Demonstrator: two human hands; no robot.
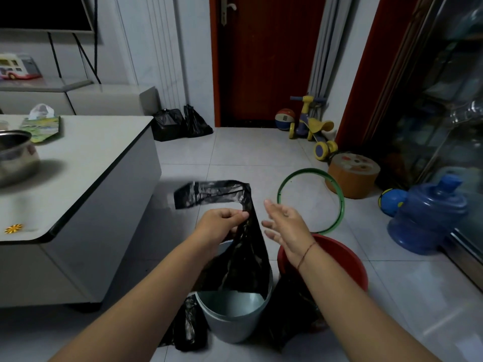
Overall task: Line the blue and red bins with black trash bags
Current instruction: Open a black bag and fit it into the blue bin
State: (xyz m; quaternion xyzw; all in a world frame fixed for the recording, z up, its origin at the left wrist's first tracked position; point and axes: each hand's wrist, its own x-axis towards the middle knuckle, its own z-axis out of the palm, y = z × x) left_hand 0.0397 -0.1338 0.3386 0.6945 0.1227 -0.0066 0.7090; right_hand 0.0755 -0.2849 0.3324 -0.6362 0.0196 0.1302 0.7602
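Left hand [222, 220] pinches the upper part of a black trash bag [243, 257] between thumb and fingertips; right hand [285, 226] is open, fingers spread, just beside the bag and not touching it. Bag hangs with its long axis roughly vertical, lower end reaching into the blue bin [235, 317], while its top strip [209, 194] flips out sideways to the left. Blue bin interior otherwise shows bare wall; red bin [339, 259] stands just right of it, contents hidden by the forearm, with another black bag [290, 314] draped between the two bins.

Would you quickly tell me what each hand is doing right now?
Left hand: closed, pinching the black trash bag above the blue bin.
Right hand: open, holding nothing.
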